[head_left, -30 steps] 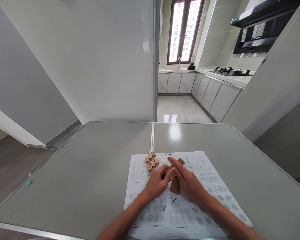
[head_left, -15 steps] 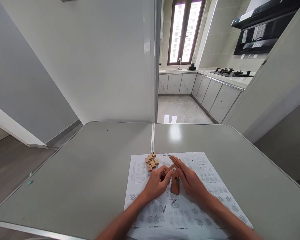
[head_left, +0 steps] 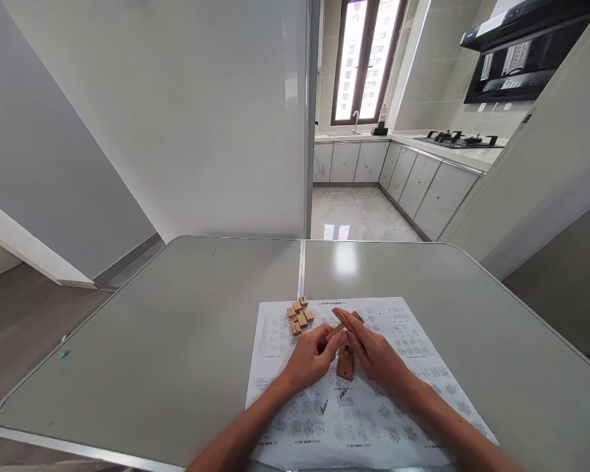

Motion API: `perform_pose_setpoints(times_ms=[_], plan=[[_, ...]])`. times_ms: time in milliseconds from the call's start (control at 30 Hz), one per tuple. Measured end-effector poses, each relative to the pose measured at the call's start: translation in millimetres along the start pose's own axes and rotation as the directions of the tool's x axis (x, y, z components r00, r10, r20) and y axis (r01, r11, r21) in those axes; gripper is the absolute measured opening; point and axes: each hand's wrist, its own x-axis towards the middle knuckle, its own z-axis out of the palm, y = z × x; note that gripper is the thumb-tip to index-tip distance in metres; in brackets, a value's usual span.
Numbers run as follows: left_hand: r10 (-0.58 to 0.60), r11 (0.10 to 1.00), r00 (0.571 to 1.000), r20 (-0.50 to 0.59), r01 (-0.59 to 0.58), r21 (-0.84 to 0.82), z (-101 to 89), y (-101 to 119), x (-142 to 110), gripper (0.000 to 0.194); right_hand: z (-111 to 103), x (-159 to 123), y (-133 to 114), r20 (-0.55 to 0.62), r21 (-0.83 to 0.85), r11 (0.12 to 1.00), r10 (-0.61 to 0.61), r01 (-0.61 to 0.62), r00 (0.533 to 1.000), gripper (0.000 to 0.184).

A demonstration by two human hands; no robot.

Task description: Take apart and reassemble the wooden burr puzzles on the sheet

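My left hand pinches a flat brown wooden puzzle piece between thumb and fingers. Long, narrow and slanted, it runs up to the right, and one end shows past the fingers of my right hand. Those fingers are straight and close together, closed over the wood, so the grip is partly hidden. Between the hands a notched wooden piece with a dark cut-out rests on the printed sheet. A cluster of lighter wooden blocks sits up and left of my left hand.
The sheet carries rows of small diagrams and lies on a grey folding table with a centre seam. A small green bit is by the left edge. Beyond the table stand a white wall and a kitchen counter.
The end of the slanted wooden piece now shows beyond my right fingers. Both hands stay in nearly the same place. The view has shifted slightly.
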Motion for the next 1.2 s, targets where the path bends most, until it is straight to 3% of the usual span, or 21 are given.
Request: perform_pose_setpoints(times_ms=[633, 1200], plan=[[0.005, 1.000, 1.000, -0.004, -0.005, -0.003, 0.9, -5.3, -0.6, 0.048, -1.6, 0.2, 0.2, -0.029, -0.050, 0.998, -0.045, 0.043, 0.999, 0.050], [0.022, 1.000, 1.000, 0.012, -0.022, 0.012, 0.4, -4.9, 0.8, 0.047, -6.6, -1.1, 2.3, 0.025, -0.041, 0.998, -0.046, 0.047, 0.999, 0.052]])
